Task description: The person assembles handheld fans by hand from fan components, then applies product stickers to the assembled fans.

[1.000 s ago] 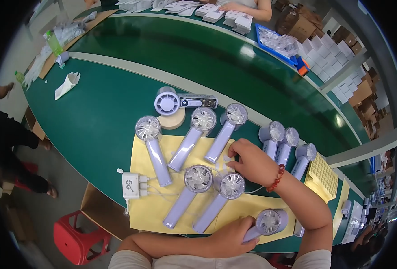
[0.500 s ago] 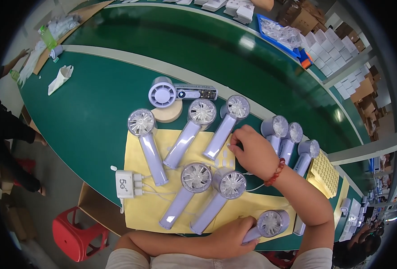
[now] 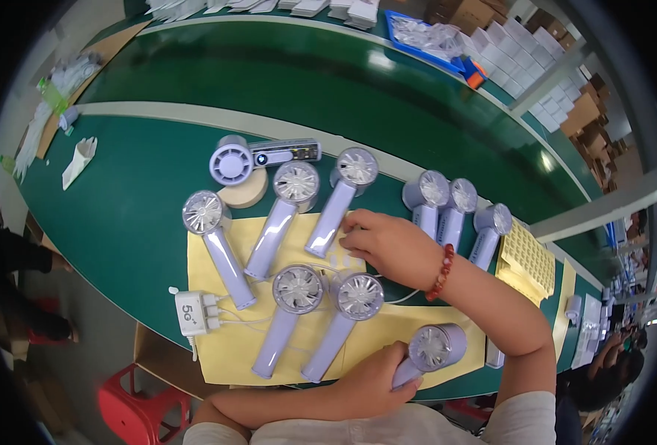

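Note:
My left hand (image 3: 376,377) is wrapped round the handle of a lilac handheld fan (image 3: 432,347), whose clear-bladed head faces up near the table's front edge. My right hand (image 3: 396,248), a red beaded bracelet on its wrist, reaches over the yellow paper (image 3: 224,356). Its fingertips are drawn together above small pale oval pieces (image 3: 341,261); whether anything is pinched there I cannot make out. Left of those fingers lies another lilac fan (image 3: 336,211). Several more fans (image 3: 276,330) rest on the paper, some with white cables beside them.
A white charger (image 3: 192,311) sits on the paper's left edge. Behind, a fan (image 3: 232,165) rests by a round wooden block (image 3: 247,191). Three fans (image 3: 426,194) stand right of my hand, beside a stack of yellow dotted sheets (image 3: 529,259). A red stool (image 3: 139,404) is at lower left.
The whole view has shifted, moving the table's things leftward in the picture. My right hand stays at the pale pieces, its fingers slightly repositioned. My left hand keeps its hold on the fan.

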Tool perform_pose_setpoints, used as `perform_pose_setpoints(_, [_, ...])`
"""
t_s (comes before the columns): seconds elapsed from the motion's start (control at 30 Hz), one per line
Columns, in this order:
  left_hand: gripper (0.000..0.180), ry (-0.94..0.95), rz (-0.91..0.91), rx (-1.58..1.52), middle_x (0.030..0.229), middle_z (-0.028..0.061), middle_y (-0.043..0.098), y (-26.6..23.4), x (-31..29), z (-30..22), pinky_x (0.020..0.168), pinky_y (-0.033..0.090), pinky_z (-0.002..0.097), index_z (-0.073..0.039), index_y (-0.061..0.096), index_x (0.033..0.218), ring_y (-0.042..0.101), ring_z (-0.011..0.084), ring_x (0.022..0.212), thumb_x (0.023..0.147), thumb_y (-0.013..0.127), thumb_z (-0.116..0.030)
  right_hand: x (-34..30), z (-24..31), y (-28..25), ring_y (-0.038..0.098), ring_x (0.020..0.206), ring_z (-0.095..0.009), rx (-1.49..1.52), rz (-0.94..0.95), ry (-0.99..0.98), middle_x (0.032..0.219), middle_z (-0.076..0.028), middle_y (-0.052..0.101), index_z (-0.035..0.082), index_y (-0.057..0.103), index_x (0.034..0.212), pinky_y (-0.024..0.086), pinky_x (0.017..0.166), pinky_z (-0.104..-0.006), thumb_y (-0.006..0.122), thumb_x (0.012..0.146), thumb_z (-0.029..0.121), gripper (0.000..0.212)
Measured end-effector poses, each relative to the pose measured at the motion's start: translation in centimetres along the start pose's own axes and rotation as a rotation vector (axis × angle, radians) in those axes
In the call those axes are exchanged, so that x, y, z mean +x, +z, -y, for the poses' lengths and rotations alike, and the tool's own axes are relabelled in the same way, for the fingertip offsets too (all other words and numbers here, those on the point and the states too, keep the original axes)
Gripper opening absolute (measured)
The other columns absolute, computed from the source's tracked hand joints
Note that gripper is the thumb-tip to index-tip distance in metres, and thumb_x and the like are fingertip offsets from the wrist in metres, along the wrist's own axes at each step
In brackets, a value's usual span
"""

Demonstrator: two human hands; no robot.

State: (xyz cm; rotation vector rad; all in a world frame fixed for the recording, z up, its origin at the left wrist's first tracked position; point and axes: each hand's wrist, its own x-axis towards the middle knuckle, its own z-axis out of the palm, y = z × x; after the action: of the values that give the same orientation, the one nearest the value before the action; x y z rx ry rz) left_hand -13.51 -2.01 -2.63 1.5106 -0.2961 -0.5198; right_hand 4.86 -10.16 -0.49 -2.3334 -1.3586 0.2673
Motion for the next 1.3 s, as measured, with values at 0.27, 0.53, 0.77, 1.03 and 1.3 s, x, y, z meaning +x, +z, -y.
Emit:
perform_pose_setpoints(0.27, [0.048, -0.052, -0.116, -0.073, 0.099, 0.0183, 0.055, 0.6, -0.1, 0.7, 0.078, 0.045, 0.0379, 0.001, 0.037, 0.118, 0.058, 0.0281, 0.088, 0.080, 0.061, -0.016, 1.1, -0.3, 0.8, 0.058, 0.087, -0.032, -0.034, 0.004, 0.003, 0.108, -0.013, 0.051, 0.002, 0.057, 0.094, 0.049, 0.073, -0.0385, 0.055, 0.073, 0.002, 0.022])
perform_pose_setpoints(0.53, [0.056, -0.085, -0.146, -0.165, 0.112, 0.0137, 0.049, 0.5, 0.5, 1.3, 0.088, 0.039, 0.0335, 0.000, 0.031, 0.127, 0.048, 0.0196, 0.100, 0.079, 0.059, -0.008, 0.1, -2.0, 1.4, 0.055, 0.089, -0.033, -0.020, -0.050, -0.066, 0.099, -0.013, 0.051, 0.004, 0.054, 0.095, 0.046, 0.076, -0.0404, 0.062, 0.072, 0.006, 0.024])
perform_pose_setpoints(0.77, [0.052, -0.027, -0.216, -0.216, 0.111, 0.0127, 0.048, 0.2, 0.2, 2.3, 0.087, 0.039, 0.0323, 0.000, 0.034, 0.125, 0.048, 0.0190, 0.099, 0.081, 0.059, -0.013, 2.8, -2.6, 1.5, 0.060, 0.085, -0.032, 0.058, 0.154, 0.054, 0.084, -0.014, 0.062, 0.004, 0.061, 0.083, 0.046, 0.073, -0.0393, 0.067, 0.068, 0.009, 0.017])
perform_pose_setpoints(1.03, [0.043, -0.039, -0.227, -0.326, 0.100, 0.0096, 0.054, 0.5, 0.9, 1.9, 0.082, 0.044, 0.0297, 0.000, 0.036, 0.122, 0.055, 0.0156, 0.089, 0.084, 0.054, -0.007, 0.7, -2.0, -0.4, 0.055, 0.082, -0.030, 0.072, 0.045, 0.013, 0.083, -0.014, 0.056, 0.003, 0.055, 0.079, 0.044, 0.069, -0.0376, 0.062, 0.075, 0.010, 0.011])
perform_pose_setpoints(1.3, [0.041, -0.060, -0.291, -0.408, 0.096, 0.0093, 0.054, 0.0, 0.4, 1.5, 0.078, 0.047, 0.0308, 0.000, 0.036, 0.120, 0.056, 0.0164, 0.085, 0.083, 0.053, -0.007, -15.4, 5.3, -6.1, 0.052, 0.069, -0.021, 0.351, -0.575, 0.393, 0.081, -0.009, 0.050, 0.003, 0.053, 0.083, 0.042, 0.061, -0.0287, 0.062, 0.080, 0.006, 0.010])
